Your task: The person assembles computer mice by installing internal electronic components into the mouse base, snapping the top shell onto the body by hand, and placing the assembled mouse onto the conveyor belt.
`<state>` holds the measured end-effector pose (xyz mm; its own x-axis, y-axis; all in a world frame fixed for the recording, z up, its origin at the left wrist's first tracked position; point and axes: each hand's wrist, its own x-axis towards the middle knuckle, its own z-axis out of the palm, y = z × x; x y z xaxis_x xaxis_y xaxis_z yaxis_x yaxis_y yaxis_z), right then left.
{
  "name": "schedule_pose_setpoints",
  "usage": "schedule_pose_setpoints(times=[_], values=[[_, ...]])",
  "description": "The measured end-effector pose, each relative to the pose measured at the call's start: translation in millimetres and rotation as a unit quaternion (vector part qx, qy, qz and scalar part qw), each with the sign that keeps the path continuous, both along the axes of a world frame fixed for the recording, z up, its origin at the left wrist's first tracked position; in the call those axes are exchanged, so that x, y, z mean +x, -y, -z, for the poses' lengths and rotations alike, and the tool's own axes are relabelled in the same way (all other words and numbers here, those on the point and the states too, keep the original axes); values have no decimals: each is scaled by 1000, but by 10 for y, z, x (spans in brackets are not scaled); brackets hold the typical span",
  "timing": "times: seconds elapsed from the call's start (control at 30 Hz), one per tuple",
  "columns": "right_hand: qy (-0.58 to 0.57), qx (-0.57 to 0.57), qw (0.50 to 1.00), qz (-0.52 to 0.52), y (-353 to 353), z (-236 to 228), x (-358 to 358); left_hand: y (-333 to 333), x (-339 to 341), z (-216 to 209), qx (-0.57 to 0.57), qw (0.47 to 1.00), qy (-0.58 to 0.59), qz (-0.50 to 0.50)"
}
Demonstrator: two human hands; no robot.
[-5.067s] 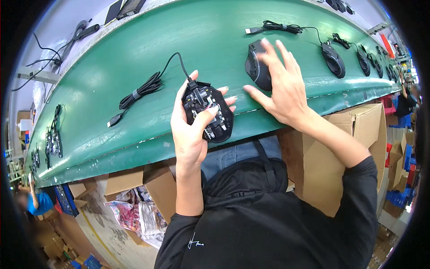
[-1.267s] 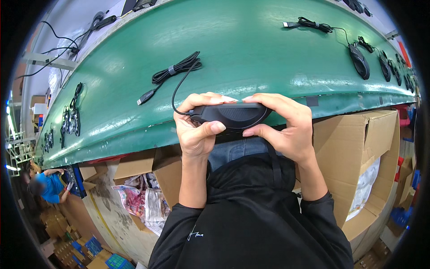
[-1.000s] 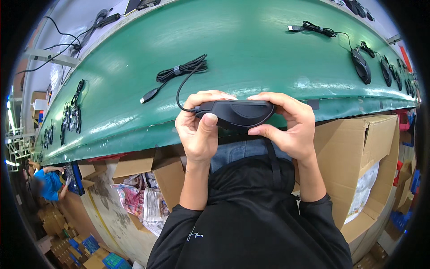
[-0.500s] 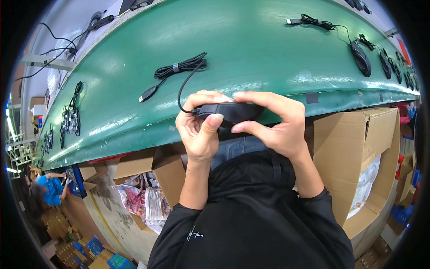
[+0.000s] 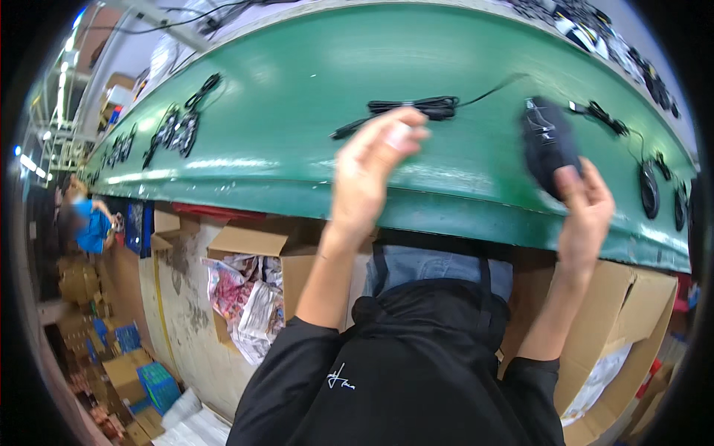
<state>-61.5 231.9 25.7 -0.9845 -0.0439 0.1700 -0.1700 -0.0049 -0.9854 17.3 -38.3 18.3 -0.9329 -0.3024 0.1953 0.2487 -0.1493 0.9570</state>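
My right hand (image 5: 584,204) grips the lower end of a black computer mouse (image 5: 549,141), thumb on its near end. The mouse is raised over the green work surface (image 5: 297,104), blurred by motion. Its thin cable leads left to a tied black cable bundle (image 5: 439,108) on the surface. My left hand (image 5: 375,163) is just in front of that bundle and partly covers its plug end. Its fingers are bent and smeared, so whether they touch the cable is unclear.
More wired mice (image 5: 649,189) lie at the right, and several cable bundles (image 5: 178,130) at the left. Below the surface's near edge stand cardboard boxes, one with crumpled printed paper (image 5: 256,308), another at right (image 5: 625,327). A person in blue (image 5: 91,225) is far left.
The mouse has gone from between both hands to my right hand alone, swinging right and turning more upright. My left hand has let go of it. The whole view has shifted.
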Motion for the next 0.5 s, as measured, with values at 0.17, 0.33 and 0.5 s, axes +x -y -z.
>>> schedule_pose_setpoints(times=[0.17,0.33,0.5], values=[[133,-12,981,139,-789,167,-536,2135,104,92,-479,778,92,-397],[50,265,892,363,-818,57,-611,3743,486,345,-627,563,343,-415],[-94,273,888,358,-120,-155,-308,2395,353,65,-622,584,372,-366]])
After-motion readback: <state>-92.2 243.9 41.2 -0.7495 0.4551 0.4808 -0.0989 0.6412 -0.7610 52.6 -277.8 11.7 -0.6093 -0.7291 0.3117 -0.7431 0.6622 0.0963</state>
